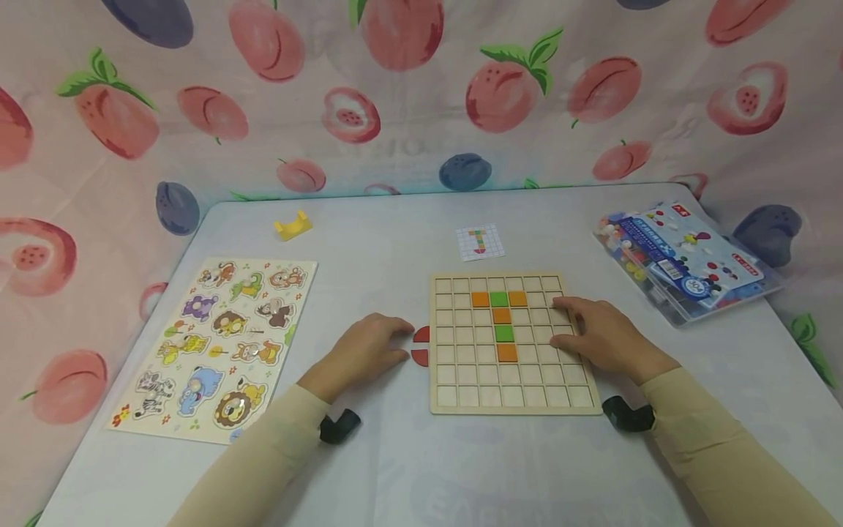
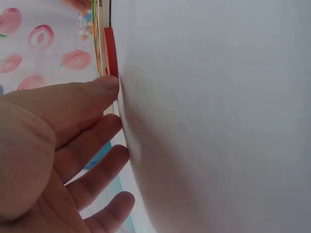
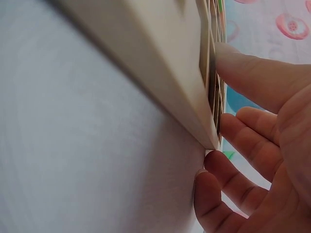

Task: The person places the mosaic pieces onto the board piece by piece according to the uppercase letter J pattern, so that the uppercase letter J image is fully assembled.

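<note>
A wooden grid board (image 1: 461, 375) lies on the table, with several orange square tiles (image 1: 506, 353) and two green ones (image 1: 498, 298) forming a T in its cells. Against its left edge are two red quarter-round pieces (image 1: 421, 357), one above the other. My left hand (image 1: 365, 350) is beside them, fingers loosely bent and holding nothing; in the left wrist view the thumb tip is right at a red piece (image 2: 111, 51). Over the board's right side rests my right hand (image 1: 606, 338), thumb and fingers relaxed, the fingertips (image 3: 228, 126) at the edge in the right wrist view.
Behind the board lies a small pattern card (image 1: 480, 241) showing a coloured T shape. An animal puzzle board (image 1: 217, 351) is at the left, with a yellow holder (image 1: 293, 225) beyond it. To the right sits a clear plastic box (image 1: 688, 260) of colourful pieces.
</note>
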`<state>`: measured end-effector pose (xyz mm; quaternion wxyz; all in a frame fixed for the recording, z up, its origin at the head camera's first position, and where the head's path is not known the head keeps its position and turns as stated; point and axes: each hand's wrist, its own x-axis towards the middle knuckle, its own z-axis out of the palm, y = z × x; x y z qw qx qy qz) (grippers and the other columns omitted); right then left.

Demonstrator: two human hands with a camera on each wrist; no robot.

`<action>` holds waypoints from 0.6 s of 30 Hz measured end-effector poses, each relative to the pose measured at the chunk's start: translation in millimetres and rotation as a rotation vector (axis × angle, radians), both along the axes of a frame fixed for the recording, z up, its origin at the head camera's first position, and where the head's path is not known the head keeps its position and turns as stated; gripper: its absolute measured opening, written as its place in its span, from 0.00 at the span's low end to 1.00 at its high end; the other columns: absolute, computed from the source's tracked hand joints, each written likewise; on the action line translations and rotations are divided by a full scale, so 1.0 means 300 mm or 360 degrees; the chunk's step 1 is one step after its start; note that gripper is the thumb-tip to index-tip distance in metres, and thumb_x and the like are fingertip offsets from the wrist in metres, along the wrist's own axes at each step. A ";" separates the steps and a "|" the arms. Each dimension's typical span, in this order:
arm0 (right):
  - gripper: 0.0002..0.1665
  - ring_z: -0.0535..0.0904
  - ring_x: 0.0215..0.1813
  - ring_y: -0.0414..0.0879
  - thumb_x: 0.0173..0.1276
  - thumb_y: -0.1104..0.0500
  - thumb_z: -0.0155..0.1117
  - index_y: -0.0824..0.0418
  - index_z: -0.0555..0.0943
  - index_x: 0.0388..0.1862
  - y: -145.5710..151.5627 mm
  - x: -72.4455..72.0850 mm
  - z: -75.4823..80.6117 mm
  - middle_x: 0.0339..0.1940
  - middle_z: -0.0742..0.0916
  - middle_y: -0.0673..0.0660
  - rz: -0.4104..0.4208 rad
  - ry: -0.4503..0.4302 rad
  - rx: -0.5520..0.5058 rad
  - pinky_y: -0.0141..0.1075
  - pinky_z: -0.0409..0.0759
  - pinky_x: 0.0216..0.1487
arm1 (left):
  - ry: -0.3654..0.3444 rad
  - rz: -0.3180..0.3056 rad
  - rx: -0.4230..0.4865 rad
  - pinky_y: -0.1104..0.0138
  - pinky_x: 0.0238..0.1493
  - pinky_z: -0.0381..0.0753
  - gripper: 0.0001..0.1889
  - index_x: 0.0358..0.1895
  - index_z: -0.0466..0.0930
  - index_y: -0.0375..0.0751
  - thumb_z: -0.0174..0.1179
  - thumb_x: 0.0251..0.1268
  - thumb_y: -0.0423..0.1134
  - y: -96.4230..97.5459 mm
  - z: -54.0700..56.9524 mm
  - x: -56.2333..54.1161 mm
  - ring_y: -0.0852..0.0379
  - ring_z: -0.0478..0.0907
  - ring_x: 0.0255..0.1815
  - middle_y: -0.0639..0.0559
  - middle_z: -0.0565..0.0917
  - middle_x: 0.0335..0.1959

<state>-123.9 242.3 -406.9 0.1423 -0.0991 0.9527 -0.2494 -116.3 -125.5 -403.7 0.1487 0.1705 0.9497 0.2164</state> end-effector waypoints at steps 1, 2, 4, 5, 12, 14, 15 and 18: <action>0.42 0.64 0.69 0.72 0.67 0.50 0.70 0.69 0.67 0.72 0.000 0.000 0.000 0.68 0.73 0.74 0.0000 0.0001 -0.0001 0.65 0.59 0.68 | 0.0000 0.0002 -0.0004 0.57 0.63 0.73 0.21 0.59 0.83 0.42 0.71 0.61 0.35 0.003 -0.001 0.000 0.49 0.76 0.60 0.50 0.83 0.56; 0.42 0.64 0.69 0.72 0.67 0.50 0.70 0.69 0.67 0.72 0.000 0.000 0.000 0.68 0.73 0.74 -0.0001 0.0000 -0.0001 0.65 0.59 0.67 | 0.0005 0.0000 -0.0010 0.57 0.63 0.73 0.21 0.59 0.83 0.42 0.70 0.61 0.35 0.006 -0.002 -0.001 0.50 0.76 0.60 0.51 0.83 0.55; 0.42 0.64 0.69 0.72 0.67 0.50 0.70 0.69 0.67 0.72 0.000 0.001 0.000 0.68 0.73 0.74 -0.0004 -0.0002 -0.0002 0.65 0.59 0.67 | 0.0013 -0.0008 -0.0021 0.57 0.63 0.73 0.21 0.59 0.83 0.43 0.70 0.62 0.36 0.011 -0.004 -0.002 0.50 0.76 0.60 0.51 0.83 0.55; 0.42 0.65 0.69 0.71 0.67 0.49 0.70 0.69 0.67 0.72 0.000 0.001 0.000 0.68 0.73 0.74 -0.0005 -0.0004 -0.0003 0.65 0.60 0.67 | 0.0018 -0.0014 -0.0022 0.57 0.63 0.73 0.20 0.59 0.83 0.43 0.70 0.62 0.36 0.014 -0.004 -0.003 0.50 0.76 0.60 0.51 0.84 0.55; 0.42 0.65 0.68 0.71 0.66 0.49 0.70 0.68 0.68 0.72 -0.002 0.002 0.001 0.68 0.73 0.73 -0.0015 -0.0006 0.0003 0.65 0.60 0.67 | 0.0050 -0.0076 0.0004 0.57 0.62 0.73 0.19 0.57 0.84 0.41 0.70 0.62 0.36 0.032 -0.002 -0.007 0.49 0.77 0.59 0.51 0.84 0.53; 0.42 0.65 0.69 0.71 0.66 0.49 0.70 0.68 0.68 0.72 -0.003 0.002 0.001 0.68 0.73 0.73 -0.0019 -0.0011 0.0005 0.65 0.60 0.67 | 0.0055 -0.0080 0.0006 0.57 0.62 0.73 0.19 0.56 0.84 0.41 0.70 0.62 0.36 0.036 0.000 -0.006 0.49 0.77 0.58 0.51 0.85 0.53; 0.42 0.65 0.69 0.71 0.66 0.49 0.70 0.68 0.68 0.72 -0.003 0.001 0.001 0.68 0.73 0.73 -0.0019 -0.0014 0.0005 0.65 0.60 0.67 | 0.0058 -0.0077 0.0007 0.57 0.62 0.73 0.19 0.56 0.84 0.41 0.70 0.62 0.36 0.038 0.001 -0.006 0.50 0.77 0.58 0.51 0.85 0.53; 0.42 0.64 0.69 0.71 0.66 0.49 0.70 0.68 0.68 0.72 -0.004 0.002 0.001 0.68 0.73 0.73 -0.0020 -0.0016 0.0003 0.65 0.60 0.68 | 0.0069 -0.0079 0.0011 0.58 0.61 0.73 0.19 0.56 0.84 0.41 0.70 0.61 0.37 0.042 0.003 -0.005 0.50 0.78 0.57 0.51 0.85 0.52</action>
